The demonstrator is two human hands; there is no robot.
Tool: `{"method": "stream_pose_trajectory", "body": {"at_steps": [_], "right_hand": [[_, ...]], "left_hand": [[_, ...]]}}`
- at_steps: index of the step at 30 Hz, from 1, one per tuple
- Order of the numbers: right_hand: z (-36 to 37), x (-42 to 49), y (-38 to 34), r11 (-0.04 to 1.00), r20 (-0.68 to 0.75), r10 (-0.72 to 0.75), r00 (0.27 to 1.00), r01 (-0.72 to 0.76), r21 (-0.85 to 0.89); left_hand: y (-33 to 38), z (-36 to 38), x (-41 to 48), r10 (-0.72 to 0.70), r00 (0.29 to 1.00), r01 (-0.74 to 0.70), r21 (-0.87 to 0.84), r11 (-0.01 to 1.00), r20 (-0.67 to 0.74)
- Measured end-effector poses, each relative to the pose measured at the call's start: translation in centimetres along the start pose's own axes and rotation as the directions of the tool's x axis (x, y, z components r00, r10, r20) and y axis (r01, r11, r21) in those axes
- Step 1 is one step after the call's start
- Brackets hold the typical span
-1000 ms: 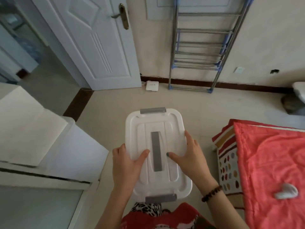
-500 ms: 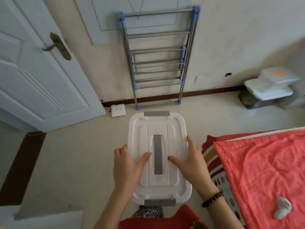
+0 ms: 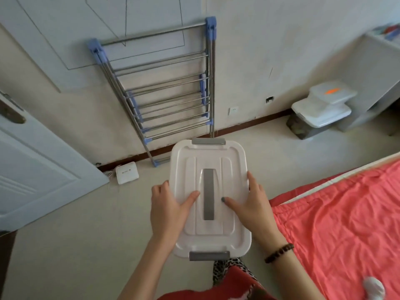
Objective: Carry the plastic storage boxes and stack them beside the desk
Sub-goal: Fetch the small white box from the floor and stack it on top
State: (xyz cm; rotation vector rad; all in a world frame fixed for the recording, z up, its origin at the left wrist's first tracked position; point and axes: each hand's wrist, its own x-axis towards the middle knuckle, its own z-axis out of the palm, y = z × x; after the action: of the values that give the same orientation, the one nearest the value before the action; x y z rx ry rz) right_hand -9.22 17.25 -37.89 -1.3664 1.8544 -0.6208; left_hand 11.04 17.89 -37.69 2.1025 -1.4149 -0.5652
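Observation:
I carry a white plastic storage box (image 3: pixel 218 156) with a grey lid handle and grey end clips, held level in front of me above the floor. My left hand (image 3: pixel 167 210) grips its left side, thumb on the lid. My right hand (image 3: pixel 252 203) grips the right side, thumb on the lid too. At the far right, a stack of two plastic storage boxes (image 3: pixel 320 111) stands on the floor, a smaller box with an orange mark on top. It stands against the white desk (image 3: pixel 376 83), whose side panel shows at the right edge.
A folded metal drying rack (image 3: pixel 164 92) leans on the wall ahead. A small white device (image 3: pixel 127 175) lies on the floor by the skirting. An open white door (image 3: pixel 41 165) is at left. A bed with a red cover (image 3: pixel 337 217) fills the right foreground.
The view has swung to the right: the door slid toward the left edge and the stacked boxes and desk came into view at right. My grip on the box is unchanged.

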Motion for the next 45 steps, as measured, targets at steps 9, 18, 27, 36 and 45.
{"method": "stream_pose_trajectory", "body": {"at_steps": [9,18,27,36,45], "right_hand": [[-7.8,13.9,-0.5,1.000,-0.025,-0.012,1.000,0.012,-0.026],[-12.5,23.5,-1.3,1.000,-0.084,0.007,0.996,-0.008,-0.010],[-14.1,33.1,-2.6,0.994,-0.182,0.108,0.977,-0.104,0.035],[-14.8,43.0,-6.3,0.960,-0.328,0.269,0.906,-0.225,0.168],[-16.8,48.8,-7.2,0.914,-0.430,0.400,0.810,-0.320,0.249]], "left_hand": [[10.0,7.9,10.1,0.002,1.000,-0.001,-0.053,0.999,0.014],[16.8,12.6,18.7,0.054,0.998,-0.053,-0.032,0.998,0.029],[21.8,17.1,29.7,0.182,0.974,-0.180,-0.033,0.983,0.132],[27.8,20.6,43.2,0.355,0.900,-0.355,-0.049,0.934,0.254],[34.1,24.7,50.7,0.490,0.779,-0.484,-0.122,0.867,0.391]]}}
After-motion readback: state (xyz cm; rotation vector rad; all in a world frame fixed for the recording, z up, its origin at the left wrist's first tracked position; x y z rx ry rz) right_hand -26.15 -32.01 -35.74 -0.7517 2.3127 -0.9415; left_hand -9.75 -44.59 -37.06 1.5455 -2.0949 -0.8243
